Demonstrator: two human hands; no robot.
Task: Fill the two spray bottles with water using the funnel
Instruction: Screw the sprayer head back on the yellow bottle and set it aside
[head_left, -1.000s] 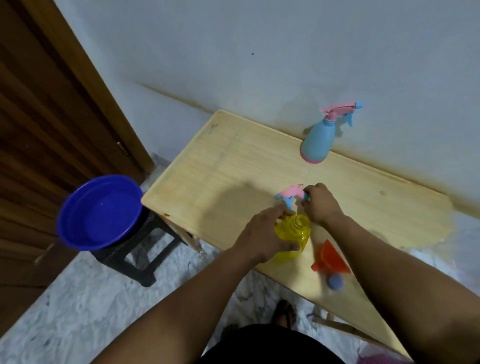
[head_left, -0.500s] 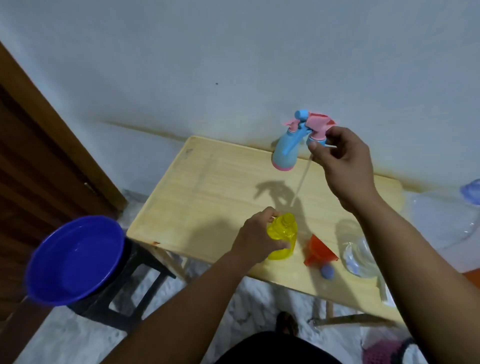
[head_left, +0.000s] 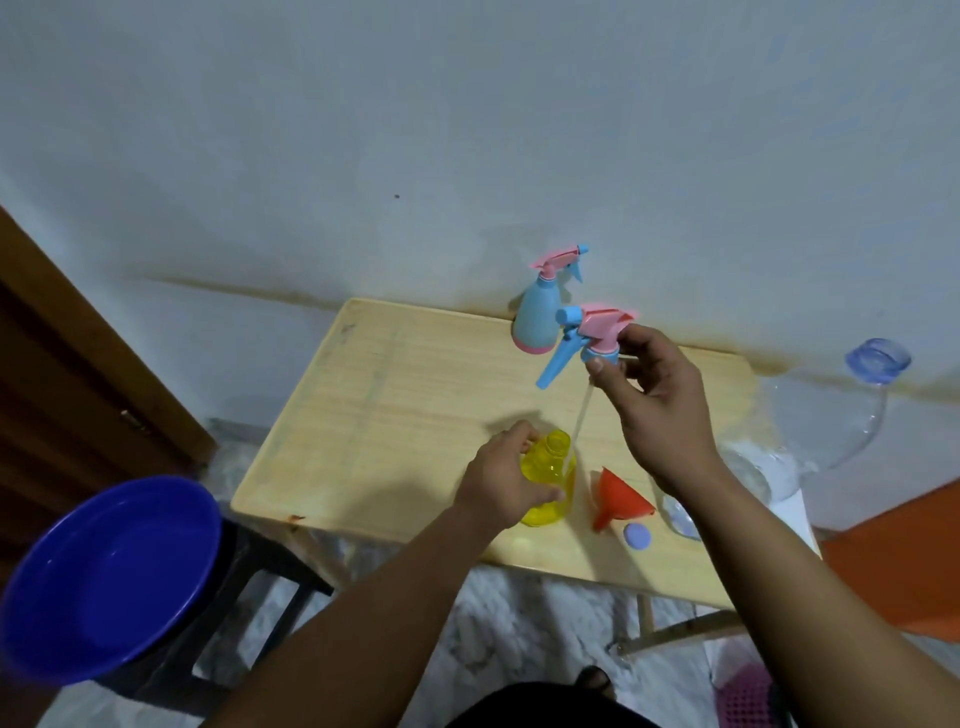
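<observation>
**Sprayer head off yellow bottle, held above table**

Head view. Landmark: wooden table (head_left: 415, 395) against the pale wall.

Left hand (head_left: 501, 480) grips the yellow bottle (head_left: 550, 483), fingers curled round its side. Bottle stands upright near the front edge of the table, neck uncapped.

Right hand (head_left: 660, 410) is raised above the table, thumb and fingertips pinching the collar of the pink-and-blue sprayer head (head_left: 587, 338). Its blue trigger points down and left. Thin clear dip tube (head_left: 581, 415) hangs from the collar; the lower end lies in front of the bottle's neck, and whether it is inside or beside the opening cannot be told.

Blue bottle (head_left: 537, 319) stands upright at the back edge of the table, by the wall, sprayer head still fitted.

Orange funnel (head_left: 618, 501) lies on its side on the table just right of the yellow bottle. Small blue cap (head_left: 637, 536) lies flat just in front of the funnel, near the table's front edge.

Large clear water jug (head_left: 831, 436) lies tilted at the right end of the table, blue-rimmed mouth toward the wall.

Blue basin (head_left: 104, 577) holding water rests on a dark stool (head_left: 249, 587) left of the table.
</observation>
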